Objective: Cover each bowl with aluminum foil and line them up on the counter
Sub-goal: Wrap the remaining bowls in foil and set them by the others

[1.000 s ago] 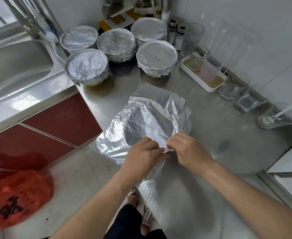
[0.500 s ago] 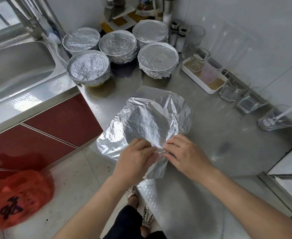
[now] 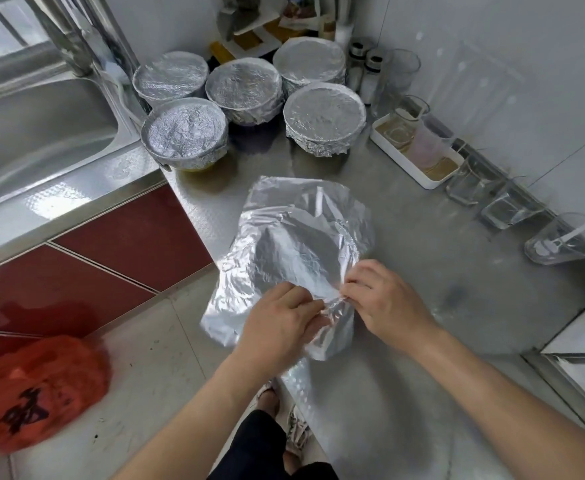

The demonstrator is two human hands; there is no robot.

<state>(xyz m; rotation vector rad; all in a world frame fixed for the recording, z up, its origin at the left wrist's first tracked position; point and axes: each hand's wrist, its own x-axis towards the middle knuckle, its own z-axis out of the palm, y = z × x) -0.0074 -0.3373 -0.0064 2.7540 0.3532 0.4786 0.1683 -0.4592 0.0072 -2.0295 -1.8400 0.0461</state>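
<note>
A crumpled sheet of aluminum foil is draped over something at the counter's near-left corner; whatever is under it is hidden. My left hand pinches the foil's near edge, and my right hand pinches the same edge just to its right, fingertips almost meeting. Several foil-covered bowls stand grouped at the back of the steel counter: one nearest the sink, one behind it, one in the middle, one at the back and one on the right.
A steel sink lies to the left. A white tray with glasses, then several clear glasses, line the right wall. Shakers stand at the back. An orange plastic bag lies on the floor below left.
Both hands stay pinching the foil's near edge and have worked it slightly, the right hand shifting a little to the right. The foil's folds have changed shape. The view has tilted a little.
</note>
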